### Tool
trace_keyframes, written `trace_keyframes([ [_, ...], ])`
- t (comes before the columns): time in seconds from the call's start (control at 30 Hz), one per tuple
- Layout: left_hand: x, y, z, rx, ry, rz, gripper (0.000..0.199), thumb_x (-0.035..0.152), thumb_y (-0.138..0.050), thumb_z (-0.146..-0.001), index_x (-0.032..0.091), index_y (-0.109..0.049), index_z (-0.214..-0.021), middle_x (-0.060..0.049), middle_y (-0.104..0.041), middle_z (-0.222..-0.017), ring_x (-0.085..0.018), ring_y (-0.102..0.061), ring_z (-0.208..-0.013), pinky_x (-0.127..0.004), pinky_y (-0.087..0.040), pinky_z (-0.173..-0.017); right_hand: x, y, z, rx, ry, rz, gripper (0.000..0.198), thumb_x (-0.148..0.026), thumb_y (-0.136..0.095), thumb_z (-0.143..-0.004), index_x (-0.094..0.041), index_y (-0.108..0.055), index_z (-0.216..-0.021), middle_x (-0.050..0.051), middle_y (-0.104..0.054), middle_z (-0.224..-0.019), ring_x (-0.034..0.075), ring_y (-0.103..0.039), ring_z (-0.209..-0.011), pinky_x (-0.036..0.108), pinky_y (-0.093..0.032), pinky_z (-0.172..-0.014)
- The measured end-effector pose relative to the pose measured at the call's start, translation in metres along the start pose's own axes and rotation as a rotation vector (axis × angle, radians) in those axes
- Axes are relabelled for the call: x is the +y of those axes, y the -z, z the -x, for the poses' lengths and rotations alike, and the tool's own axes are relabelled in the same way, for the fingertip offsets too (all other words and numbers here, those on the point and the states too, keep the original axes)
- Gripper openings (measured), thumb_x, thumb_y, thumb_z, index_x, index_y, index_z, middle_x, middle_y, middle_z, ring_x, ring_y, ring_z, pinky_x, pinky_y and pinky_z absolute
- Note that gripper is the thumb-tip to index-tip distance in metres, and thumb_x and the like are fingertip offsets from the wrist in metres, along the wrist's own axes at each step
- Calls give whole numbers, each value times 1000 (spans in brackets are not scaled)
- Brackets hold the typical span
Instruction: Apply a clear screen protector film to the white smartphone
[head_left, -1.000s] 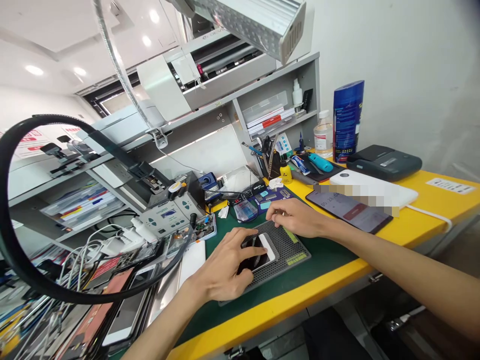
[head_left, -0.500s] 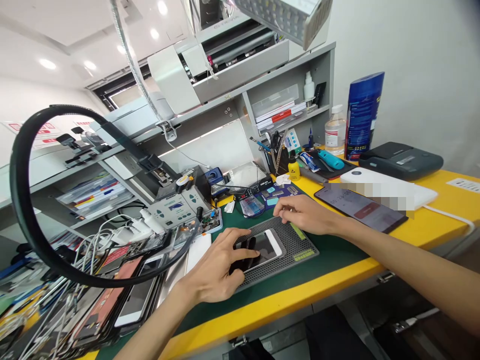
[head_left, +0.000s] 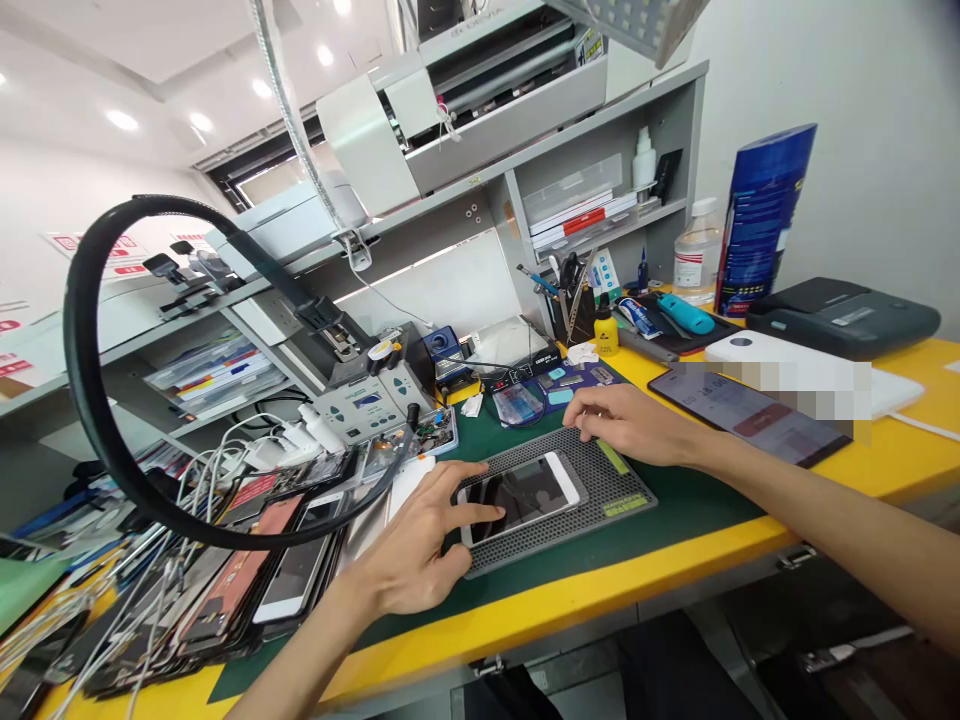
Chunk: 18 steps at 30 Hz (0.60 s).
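A phone [head_left: 525, 492] with a white frame and dark screen lies on a grey perforated pad [head_left: 624, 508]. My left hand [head_left: 420, 540] reaches over the phone's left end, fingers apart. Its index fingertip is at the screen; whether it presses is hard to tell. The thumb is by the phone's near edge. My right hand [head_left: 626, 420] rests at the pad's far right edge, fingers loosely bent with gaps between them. Nothing shows in its grasp, though its palm side is hidden.
A large phone [head_left: 750, 415] with a lit screen lies at right beside a white device [head_left: 810, 375]. Stacked phone parts [head_left: 225, 600] and cables crowd the left. A black flexible arm [head_left: 82, 400] loops above them. Behind stand a control box [head_left: 367, 405] and yellow bottle [head_left: 605, 330].
My left index finger has shifted leftward over the screen, uncovering more of it. My right hand stays at the pad's edge. The camera view has shifted a little.
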<state>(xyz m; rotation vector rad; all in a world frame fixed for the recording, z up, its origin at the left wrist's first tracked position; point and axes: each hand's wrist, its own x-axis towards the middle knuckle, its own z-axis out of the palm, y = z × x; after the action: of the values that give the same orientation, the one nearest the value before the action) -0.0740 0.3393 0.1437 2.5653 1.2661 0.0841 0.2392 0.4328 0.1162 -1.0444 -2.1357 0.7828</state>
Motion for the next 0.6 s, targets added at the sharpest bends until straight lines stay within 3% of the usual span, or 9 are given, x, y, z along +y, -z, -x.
trace_keyframes([
  [0.6,-6,-4,27,36,80,12,71,6,-51,-69,35,-69,-131,-5,-40,-160,-38,-40,-145,-60,-43,-112,-4,2,1,-21,-19,24,23,-31,-51,-92,-20,-70,-88,7,-76,-81,24,-68,-75,32,-46,-66],
])
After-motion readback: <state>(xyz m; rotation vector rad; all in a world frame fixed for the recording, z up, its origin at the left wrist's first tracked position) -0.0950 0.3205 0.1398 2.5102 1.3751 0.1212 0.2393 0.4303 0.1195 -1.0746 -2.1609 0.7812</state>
